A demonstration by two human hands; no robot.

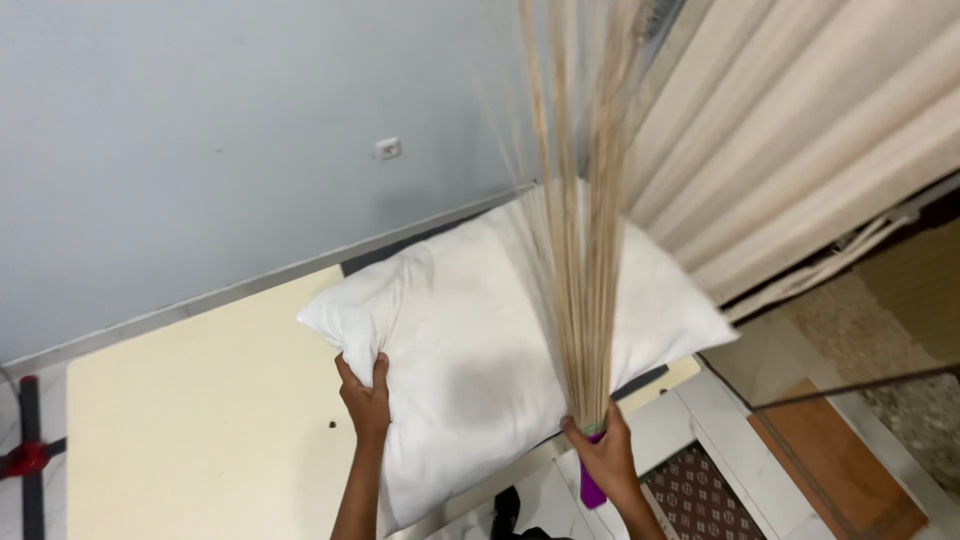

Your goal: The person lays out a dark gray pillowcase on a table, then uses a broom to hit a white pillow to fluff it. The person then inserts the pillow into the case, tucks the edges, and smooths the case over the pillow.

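Observation:
My left hand (pixel 365 398) grips the left edge of a white pillow (pixel 480 340) and holds it up over a pale yellow mattress (pixel 200 420). My right hand (pixel 607 460) is closed on the purple handle (pixel 590 490) of a stick broom. Its long straw bristles (pixel 582 220) stand upward across the pillow's front and look blurred. The pillow has a faint grey stain near its middle.
A pale blue wall (pixel 200 120) with a small white socket (pixel 388 148) is behind the bed. Beige curtains (pixel 800 130) hang at the right. Below lie white floor tiles, a patterned mat (pixel 705 495) and a brown mat (pixel 840 470). A red and black stand (pixel 28 455) is at the left edge.

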